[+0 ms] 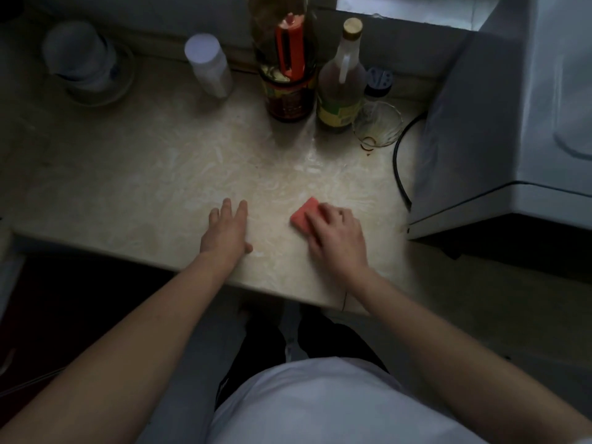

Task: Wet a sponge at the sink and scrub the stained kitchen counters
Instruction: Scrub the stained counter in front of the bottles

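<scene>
right hand (336, 233) curled over red sponge (304, 216), pressing it on marbled tabletop (160, 174), left hand (226, 227) flat beside, fingers straight, bottles (341, 78) and glass (378, 125) at back

Sponge (304, 216) on counter (160, 174), bottles (341, 91) behind, seemingly an appliance (512, 123) right.

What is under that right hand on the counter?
A pink-red sponge lies under the right hand, flat on the counter. Only its far left end shows; the fingers cover the rest, and the counter beneath it is hidden.
</scene>
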Demonstrator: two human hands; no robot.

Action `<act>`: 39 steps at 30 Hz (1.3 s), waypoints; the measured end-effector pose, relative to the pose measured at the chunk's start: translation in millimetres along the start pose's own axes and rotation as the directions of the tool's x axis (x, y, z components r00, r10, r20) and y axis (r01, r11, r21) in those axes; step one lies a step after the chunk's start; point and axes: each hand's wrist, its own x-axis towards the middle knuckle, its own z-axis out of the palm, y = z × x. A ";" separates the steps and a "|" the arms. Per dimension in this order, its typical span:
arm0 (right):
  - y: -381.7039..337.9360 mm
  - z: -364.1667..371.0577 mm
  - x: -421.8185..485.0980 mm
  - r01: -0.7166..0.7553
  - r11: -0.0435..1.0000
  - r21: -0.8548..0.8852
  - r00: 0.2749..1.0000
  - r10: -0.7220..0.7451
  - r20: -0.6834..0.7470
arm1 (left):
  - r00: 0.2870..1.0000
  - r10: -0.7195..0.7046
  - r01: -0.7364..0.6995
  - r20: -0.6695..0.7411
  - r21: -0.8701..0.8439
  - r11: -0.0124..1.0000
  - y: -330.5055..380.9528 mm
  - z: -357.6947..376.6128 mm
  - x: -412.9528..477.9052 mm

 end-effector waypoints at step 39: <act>-84.0 35.3 -5.0 0.292 0.956 0.001 0.953 -0.291 0.089 | 0.989 -0.135 0.133 -0.054 -0.033 0.991 -62.1 -7.4 -17.5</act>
